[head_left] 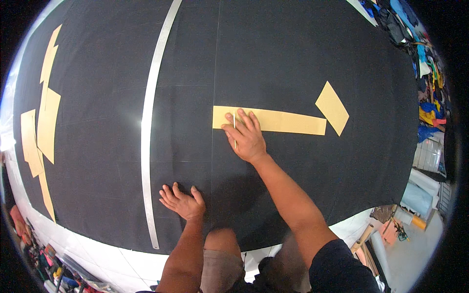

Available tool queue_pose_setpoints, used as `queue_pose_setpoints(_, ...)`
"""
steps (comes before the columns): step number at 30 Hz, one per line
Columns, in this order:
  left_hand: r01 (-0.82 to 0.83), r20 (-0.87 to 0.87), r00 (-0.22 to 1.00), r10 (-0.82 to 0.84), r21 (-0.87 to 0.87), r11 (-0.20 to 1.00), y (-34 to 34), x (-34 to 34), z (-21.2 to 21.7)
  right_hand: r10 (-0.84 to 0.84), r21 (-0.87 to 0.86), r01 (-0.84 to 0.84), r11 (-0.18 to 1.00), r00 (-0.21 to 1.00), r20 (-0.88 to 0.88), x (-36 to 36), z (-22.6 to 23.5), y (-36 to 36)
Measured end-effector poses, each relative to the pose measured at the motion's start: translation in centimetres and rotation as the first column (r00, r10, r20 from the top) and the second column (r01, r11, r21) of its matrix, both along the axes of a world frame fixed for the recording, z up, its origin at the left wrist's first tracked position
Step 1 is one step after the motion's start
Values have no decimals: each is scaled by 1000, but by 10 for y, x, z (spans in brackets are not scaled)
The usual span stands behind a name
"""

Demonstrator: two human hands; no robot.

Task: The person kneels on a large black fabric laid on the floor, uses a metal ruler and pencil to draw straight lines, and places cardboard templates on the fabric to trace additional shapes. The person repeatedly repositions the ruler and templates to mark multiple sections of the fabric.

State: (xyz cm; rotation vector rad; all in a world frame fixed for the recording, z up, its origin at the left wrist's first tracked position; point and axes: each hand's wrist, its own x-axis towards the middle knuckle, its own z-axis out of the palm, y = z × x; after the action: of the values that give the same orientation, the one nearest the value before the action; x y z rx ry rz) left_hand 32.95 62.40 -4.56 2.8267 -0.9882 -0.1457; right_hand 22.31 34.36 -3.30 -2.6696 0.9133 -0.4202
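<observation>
A long yellow paper strip (pixel 288 122), probably a pattern piece, lies crosswise on the black fabric (pixel 112 146). Its left end meets a faint straight line running up the cloth. My right hand (pixel 248 139) rests on that end, fingertips pressing the strip. Between its fingers is a thin pale stick (pixel 234 117), perhaps a marking pencil; its exact kind is unclear. Nearer to me, my left hand (pixel 183 201) lies on the fabric with fingers spread and nothing in it. A yellow diamond-shaped piece (pixel 333 108) sits just past the strip's right end.
Left of my hands, a long metal ruler (pixel 145 127) stretches from the near edge to the far side. Several yellow pieces (pixel 49 127) overlap near the left edge. Heaped cloth (pixel 430 110) lies beyond the right edge; rolls (pixel 362 237) stand at the lower right.
</observation>
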Motion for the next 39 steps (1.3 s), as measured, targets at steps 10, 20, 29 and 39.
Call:
queue_pose_setpoints(10, -15, 12, 1000, 15, 4, 1000, 0, 0, 1, -55, 80, 54, 995, 998, 21, -1, 1, -9)
queue_pose_setpoints(20, -20, 19, 1000, 21, -16, 1000, -3, 2, 5, -27, 18, 25, 1000, 990, 137, 17, -9, -60)
queue_pose_setpoints(29, -102, -43, 994, 99, -70, 992, -20, 1, 25, -25, -3, 25, 1000, 995, 96, 15, -8, -59)
queue_pose_setpoints(39, 297, -187, 839, -511, -629, 718, -260, 2, 28, 14, 56, -17, 998, 999, 47, 12, -11, -64)
